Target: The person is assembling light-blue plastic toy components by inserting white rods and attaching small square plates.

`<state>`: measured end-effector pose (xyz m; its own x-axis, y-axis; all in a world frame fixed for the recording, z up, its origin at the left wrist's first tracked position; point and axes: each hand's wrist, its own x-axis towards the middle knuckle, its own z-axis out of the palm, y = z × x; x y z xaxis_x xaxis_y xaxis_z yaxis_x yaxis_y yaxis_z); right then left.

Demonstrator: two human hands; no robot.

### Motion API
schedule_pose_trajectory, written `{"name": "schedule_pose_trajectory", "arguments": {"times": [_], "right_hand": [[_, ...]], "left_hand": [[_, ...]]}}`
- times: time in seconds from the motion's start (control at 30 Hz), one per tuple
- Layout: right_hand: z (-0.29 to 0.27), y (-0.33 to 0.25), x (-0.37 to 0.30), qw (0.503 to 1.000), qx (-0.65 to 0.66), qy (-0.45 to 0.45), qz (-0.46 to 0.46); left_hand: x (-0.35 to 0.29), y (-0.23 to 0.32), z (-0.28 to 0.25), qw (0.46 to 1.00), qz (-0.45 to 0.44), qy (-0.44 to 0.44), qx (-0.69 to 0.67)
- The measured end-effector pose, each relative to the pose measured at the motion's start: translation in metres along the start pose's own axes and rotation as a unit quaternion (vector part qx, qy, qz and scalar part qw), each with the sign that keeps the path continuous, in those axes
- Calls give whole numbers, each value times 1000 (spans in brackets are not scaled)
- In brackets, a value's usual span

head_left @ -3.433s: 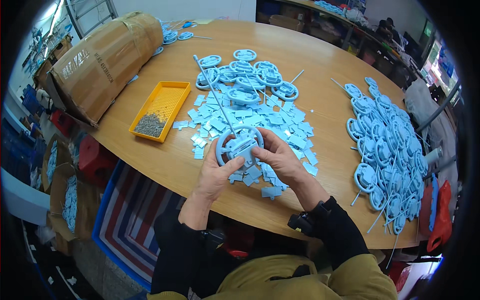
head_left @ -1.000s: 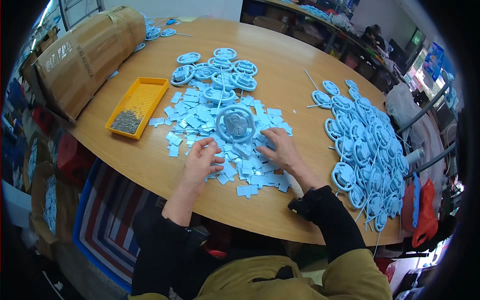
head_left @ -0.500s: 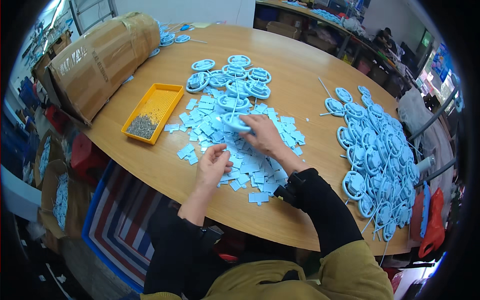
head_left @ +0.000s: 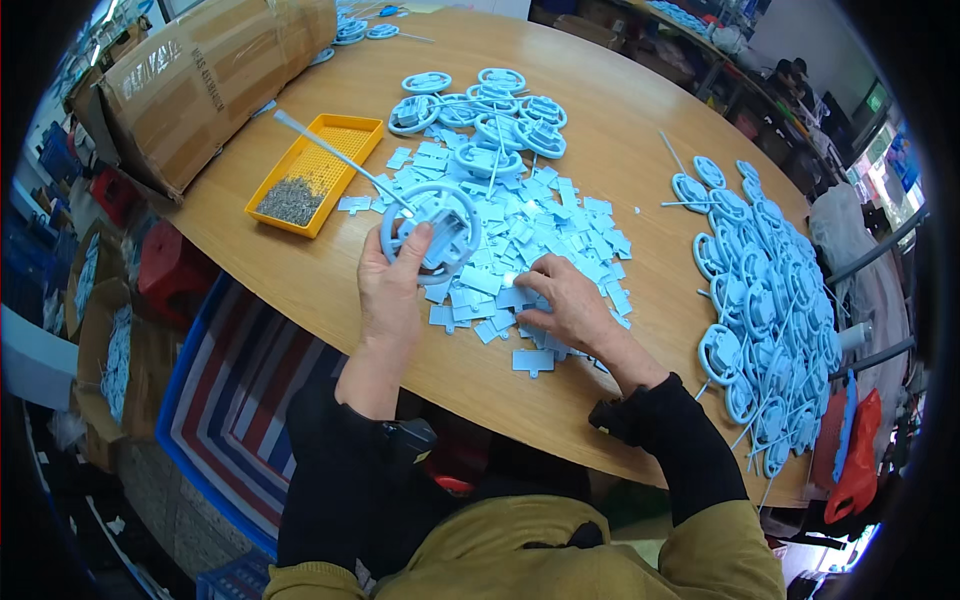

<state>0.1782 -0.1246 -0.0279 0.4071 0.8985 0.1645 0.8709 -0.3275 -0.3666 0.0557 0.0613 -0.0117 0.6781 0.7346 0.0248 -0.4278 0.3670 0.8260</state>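
My left hand (head_left: 388, 295) is closed on a light-blue round plastic part (head_left: 447, 232), a ring with a boxy hollow centre and a long thin stick pointing to the upper left. The thumb presses on its rim, and the part is held above the table. My right hand (head_left: 578, 308) hovers at the near side of a pile of small flat light-blue plastic covers (head_left: 520, 235). Its thumb and index finger are bent and apart, near the covers, with nothing visibly gripped. Several more round parts (head_left: 490, 145) lie behind the pile.
A yellow tray (head_left: 325, 150) with small grey metal pieces (head_left: 290, 203) stands left of the pile. A big heap of round parts with sticks (head_left: 765, 300) covers the table's right side. A cardboard box (head_left: 215, 85) lies at the back left. Below the table's left edge is a striped-lined bin (head_left: 250, 400).
The round part has passed from my right hand to my left and is turned with its hollow side showing. My right hand has moved down to the near covers. The view has shifted slightly.
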Motion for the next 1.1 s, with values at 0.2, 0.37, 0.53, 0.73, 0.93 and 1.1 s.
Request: {"name": "schedule_pose_trajectory", "arguments": {"times": [0.2, 0.37, 0.53, 0.73, 0.93, 1.1], "right_hand": [[9, 4, -2, 995, 10, 96, -16], [13, -8, 10, 925, 303, 211, 91], [22, -56, 35, 667, 704, 148, 195], [26, -66, 45, 611, 750, 159, 198], [20, -62, 43, 650, 730, 144, 155], [14, -68, 44, 646, 735, 121, 170]], "left_hand": [[-3, -5, -16, 999, 1, -11, 51], [-9, -11, -7, 999, -22, -29, 17], [-8, -19, 3, 998, 33, -47, 0], [-10, -15, 5, 993, 67, -72, 64], [-16, -10, 0, 981, 112, -81, 138], [-16, -1, 0, 990, 71, -50, 109]]}}
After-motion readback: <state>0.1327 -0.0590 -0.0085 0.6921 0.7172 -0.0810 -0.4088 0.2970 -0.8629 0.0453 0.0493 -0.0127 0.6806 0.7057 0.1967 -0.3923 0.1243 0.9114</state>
